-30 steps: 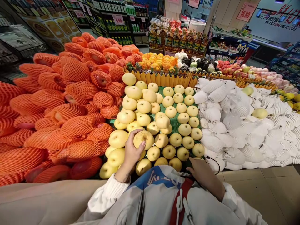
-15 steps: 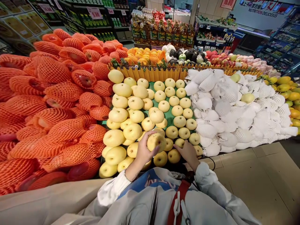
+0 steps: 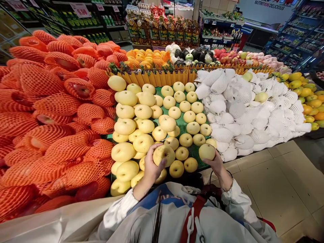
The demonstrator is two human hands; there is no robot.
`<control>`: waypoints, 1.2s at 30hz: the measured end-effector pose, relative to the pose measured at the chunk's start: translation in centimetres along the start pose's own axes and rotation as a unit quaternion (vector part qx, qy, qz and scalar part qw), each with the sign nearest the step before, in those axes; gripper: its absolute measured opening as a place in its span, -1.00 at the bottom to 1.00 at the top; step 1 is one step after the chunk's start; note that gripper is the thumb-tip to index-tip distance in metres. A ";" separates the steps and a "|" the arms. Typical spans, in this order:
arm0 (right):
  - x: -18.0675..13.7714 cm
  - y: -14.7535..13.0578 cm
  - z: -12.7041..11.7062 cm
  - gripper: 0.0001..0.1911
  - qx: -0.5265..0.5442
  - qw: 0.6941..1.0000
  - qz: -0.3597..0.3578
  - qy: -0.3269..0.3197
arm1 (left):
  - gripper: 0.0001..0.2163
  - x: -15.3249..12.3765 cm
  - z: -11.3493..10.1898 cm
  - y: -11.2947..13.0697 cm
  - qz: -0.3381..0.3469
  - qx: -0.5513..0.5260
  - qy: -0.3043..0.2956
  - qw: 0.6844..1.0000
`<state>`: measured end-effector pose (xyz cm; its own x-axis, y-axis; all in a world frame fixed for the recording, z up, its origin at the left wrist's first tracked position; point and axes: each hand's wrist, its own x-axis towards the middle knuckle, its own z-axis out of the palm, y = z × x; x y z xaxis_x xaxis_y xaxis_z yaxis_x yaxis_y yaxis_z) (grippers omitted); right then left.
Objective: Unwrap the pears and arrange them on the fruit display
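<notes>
Lg pear (image 3: 163,153) in L hand (image 3: 151,166), sm pear (image 3: 206,152) in R hand (image 3: 218,164)

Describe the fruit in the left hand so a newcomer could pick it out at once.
Between the orange-netted fruit and the white-wrapped fruit, bare yellow fruits lie on green matting. Near their front edge, the left hand grips the wanted fruit. Its neighbours lie loose, and it looks larger than the paler fruit in the right hand.
</notes>
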<state>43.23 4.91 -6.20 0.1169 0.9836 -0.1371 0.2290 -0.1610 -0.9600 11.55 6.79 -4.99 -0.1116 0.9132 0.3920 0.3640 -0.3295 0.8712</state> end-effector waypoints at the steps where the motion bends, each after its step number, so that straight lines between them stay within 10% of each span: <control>1: 0.2 0.0 0.3 -0.08 -0.054 0.998 -0.020 0.021 | -0.47 0.0 0.0 0.0 0.000 0.000 0.000 1.000; 9: 2.2 3.3 1.9 -0.26 -0.483 0.829 -0.277 -0.060 | -0.44 0.4 -0.1 -0.1 0.028 0.009 0.017 0.999; 18: 4.9 1.8 -1.6 -0.24 -0.618 0.701 -0.324 -0.148 | -0.40 0.3 0.6 0.1 0.021 0.031 0.034 0.999; 22: 4.1 0.2 -2.0 -0.30 -0.610 0.709 -0.316 -0.159 | -0.40 0.2 0.5 0.1 0.035 0.037 0.043 0.998; 29: -3.4 -0.1 2.4 -0.53 -0.494 0.865 -0.076 -0.038 | -0.42 0.1 -0.9 -0.7 0.055 0.039 0.048 0.997; 36: -3.8 -0.7 7.4 -0.38 -0.500 0.860 0.054 -0.088 | -0.45 -0.2 -1.4 -1.3 0.039 0.024 0.028 0.999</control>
<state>35.43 1.91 -6.82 0.0611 0.9413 -0.3319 0.9529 -0.1540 -0.2612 9.80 6.73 -5.75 -0.1332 0.8700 0.4747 0.4178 -0.3851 0.8229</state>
